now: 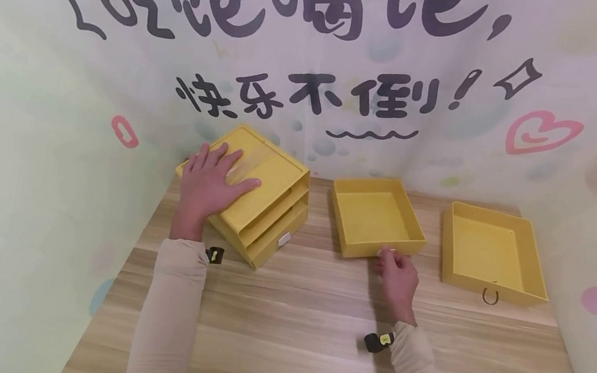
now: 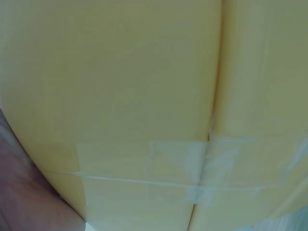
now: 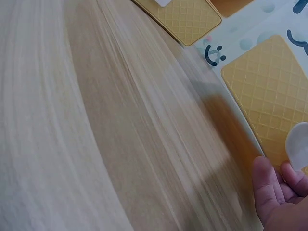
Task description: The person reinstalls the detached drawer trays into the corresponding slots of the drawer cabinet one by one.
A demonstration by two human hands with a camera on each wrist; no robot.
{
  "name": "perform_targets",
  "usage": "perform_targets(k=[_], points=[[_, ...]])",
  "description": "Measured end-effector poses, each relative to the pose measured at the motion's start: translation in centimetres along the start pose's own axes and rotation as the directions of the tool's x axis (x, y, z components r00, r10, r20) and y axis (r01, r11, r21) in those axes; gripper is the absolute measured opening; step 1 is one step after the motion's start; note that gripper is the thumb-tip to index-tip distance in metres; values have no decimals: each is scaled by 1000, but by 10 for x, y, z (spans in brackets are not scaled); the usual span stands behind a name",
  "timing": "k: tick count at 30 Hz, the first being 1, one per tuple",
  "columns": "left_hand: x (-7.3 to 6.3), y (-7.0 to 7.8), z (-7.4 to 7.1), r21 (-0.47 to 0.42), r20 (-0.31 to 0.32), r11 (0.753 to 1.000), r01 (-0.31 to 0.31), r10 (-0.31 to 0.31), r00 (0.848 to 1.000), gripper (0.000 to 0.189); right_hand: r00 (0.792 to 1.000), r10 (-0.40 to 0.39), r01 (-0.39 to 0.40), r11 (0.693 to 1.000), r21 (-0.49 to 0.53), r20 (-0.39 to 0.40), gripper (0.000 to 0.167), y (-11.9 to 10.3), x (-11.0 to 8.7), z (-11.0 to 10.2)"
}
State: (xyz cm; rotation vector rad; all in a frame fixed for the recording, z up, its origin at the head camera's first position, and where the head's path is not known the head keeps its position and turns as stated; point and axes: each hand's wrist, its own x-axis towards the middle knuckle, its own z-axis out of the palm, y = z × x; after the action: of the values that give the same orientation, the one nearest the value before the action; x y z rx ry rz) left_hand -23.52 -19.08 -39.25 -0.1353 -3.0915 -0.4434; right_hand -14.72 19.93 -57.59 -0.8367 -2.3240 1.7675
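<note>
My left hand (image 1: 209, 184) rests flat with spread fingers on top of a yellow drawer cabinet (image 1: 272, 181), which stands turned at an angle. Two open slots show in the cabinet's front, above a closed bottom drawer with a white handle (image 1: 284, 239). Clear tape (image 2: 144, 187) runs across the yellow surface in the left wrist view. Further right, my right hand (image 1: 399, 278) pinches the white handle (image 3: 298, 147) of a shallow yellow drawer (image 1: 376, 217) that is out of the cabinet. Its front (image 3: 264, 91) has a waffle pattern.
A second loose yellow drawer (image 1: 490, 245) sits at the right of the wood-grain table (image 1: 286, 327), with a thin dark loop (image 1: 490, 296) at its front. A printed white backdrop (image 1: 300, 50) rises behind the table and along both sides.
</note>
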Motion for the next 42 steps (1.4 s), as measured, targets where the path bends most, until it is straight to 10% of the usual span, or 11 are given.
perform_targets(k=[42], points=[[2, 15, 9, -4, -50, 993, 119, -119, 992, 94, 993, -114, 102, 972, 214, 42, 21, -6, -3, -15]])
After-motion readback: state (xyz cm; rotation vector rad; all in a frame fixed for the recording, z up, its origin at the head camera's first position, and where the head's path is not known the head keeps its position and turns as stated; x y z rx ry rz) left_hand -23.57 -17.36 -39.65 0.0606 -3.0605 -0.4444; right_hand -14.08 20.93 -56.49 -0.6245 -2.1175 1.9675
